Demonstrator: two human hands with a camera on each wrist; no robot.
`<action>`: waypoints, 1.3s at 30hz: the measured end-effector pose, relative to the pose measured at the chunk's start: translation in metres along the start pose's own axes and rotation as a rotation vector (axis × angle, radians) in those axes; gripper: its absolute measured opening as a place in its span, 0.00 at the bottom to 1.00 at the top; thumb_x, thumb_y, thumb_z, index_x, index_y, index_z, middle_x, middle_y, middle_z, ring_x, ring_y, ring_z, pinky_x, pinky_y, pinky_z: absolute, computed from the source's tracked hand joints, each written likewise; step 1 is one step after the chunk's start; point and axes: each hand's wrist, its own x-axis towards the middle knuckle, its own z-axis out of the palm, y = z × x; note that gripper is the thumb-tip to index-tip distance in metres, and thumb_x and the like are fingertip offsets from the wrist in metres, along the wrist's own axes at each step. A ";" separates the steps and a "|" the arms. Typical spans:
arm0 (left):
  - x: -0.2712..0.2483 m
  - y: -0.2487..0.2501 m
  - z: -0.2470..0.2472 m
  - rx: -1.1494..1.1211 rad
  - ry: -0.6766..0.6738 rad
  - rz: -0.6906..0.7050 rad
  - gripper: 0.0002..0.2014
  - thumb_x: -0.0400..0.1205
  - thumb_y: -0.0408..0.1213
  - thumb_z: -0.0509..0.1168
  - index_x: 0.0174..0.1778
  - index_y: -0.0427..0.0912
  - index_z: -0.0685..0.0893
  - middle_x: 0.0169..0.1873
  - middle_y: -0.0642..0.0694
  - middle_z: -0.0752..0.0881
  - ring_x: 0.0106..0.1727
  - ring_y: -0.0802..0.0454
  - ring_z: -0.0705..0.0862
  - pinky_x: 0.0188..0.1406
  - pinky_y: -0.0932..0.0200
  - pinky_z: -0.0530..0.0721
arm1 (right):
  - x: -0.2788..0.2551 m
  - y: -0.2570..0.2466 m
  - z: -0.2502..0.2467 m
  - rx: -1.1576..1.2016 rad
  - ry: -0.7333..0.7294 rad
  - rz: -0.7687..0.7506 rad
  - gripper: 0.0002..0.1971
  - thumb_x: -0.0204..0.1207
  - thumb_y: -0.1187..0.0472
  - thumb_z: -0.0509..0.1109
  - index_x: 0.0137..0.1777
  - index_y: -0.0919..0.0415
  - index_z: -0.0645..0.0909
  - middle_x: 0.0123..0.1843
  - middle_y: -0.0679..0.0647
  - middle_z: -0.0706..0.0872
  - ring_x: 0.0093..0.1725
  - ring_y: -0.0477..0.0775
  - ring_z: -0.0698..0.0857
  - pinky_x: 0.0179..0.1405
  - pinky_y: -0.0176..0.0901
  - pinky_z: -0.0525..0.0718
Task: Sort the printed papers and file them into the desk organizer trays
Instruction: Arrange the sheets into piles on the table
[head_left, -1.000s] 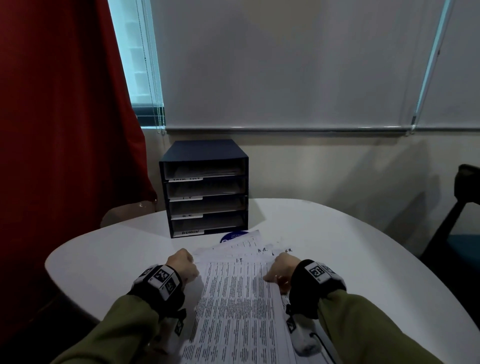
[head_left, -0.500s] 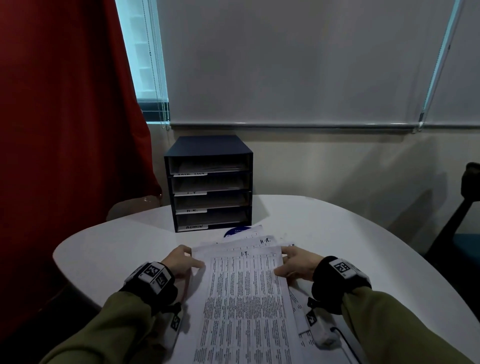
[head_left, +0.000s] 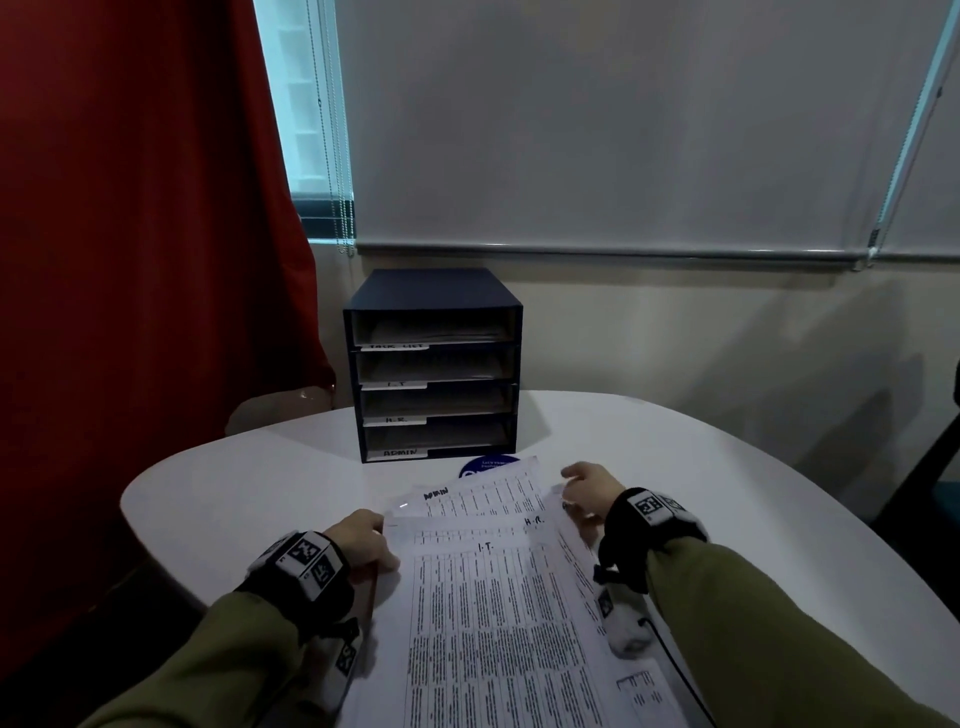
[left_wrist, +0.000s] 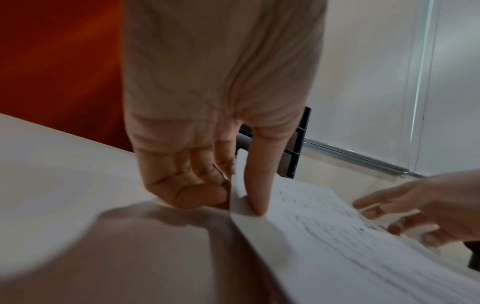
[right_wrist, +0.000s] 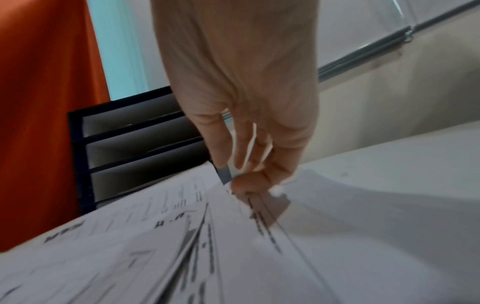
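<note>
Sorting looks barely begun: both the left hand (head_left: 363, 545) and right hand (head_left: 589, 486) pinch edges of the fanned papers (head_left: 498, 587), while the organizer (head_left: 434, 291) trays already hold some sheets.

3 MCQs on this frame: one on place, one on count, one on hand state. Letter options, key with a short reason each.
1. Where does the desk organizer stand?
A. on the table's far side, beyond the papers
B. on the floor
C. on a chair

2. How many labelled trays does it have?
A. two
B. four
C. six

3. What is the left hand doing?
A. hanging idle
B. pinching the left edge of the papers
C. reaching into a tray

Key: 1 A, it sits on the white table behind the fanned sheets. 2 B, four stacked slots with labels. 3 B, the left wrist view shows thumb and fingers in a grip on the sheet edge.
</note>
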 end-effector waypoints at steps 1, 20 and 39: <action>0.001 0.000 0.000 0.005 -0.012 0.005 0.08 0.74 0.23 0.70 0.44 0.39 0.83 0.33 0.38 0.82 0.23 0.50 0.77 0.19 0.65 0.74 | 0.004 -0.004 0.001 0.037 -0.009 -0.016 0.22 0.81 0.70 0.60 0.75 0.63 0.71 0.47 0.60 0.83 0.31 0.52 0.79 0.30 0.36 0.78; 0.007 0.001 -0.004 -0.348 -0.126 0.180 0.20 0.73 0.19 0.70 0.59 0.37 0.77 0.41 0.33 0.88 0.42 0.39 0.87 0.49 0.50 0.86 | -0.001 0.016 -0.032 0.235 -0.231 0.065 0.12 0.78 0.74 0.68 0.36 0.64 0.72 0.22 0.63 0.81 0.16 0.56 0.79 0.18 0.42 0.82; -0.009 0.003 0.002 -0.082 -0.211 0.108 0.24 0.73 0.20 0.70 0.66 0.37 0.81 0.36 0.44 0.89 0.39 0.49 0.88 0.35 0.63 0.85 | 0.006 0.019 -0.016 -0.291 0.044 -0.177 0.10 0.71 0.61 0.75 0.36 0.50 0.76 0.40 0.52 0.79 0.35 0.53 0.79 0.26 0.38 0.74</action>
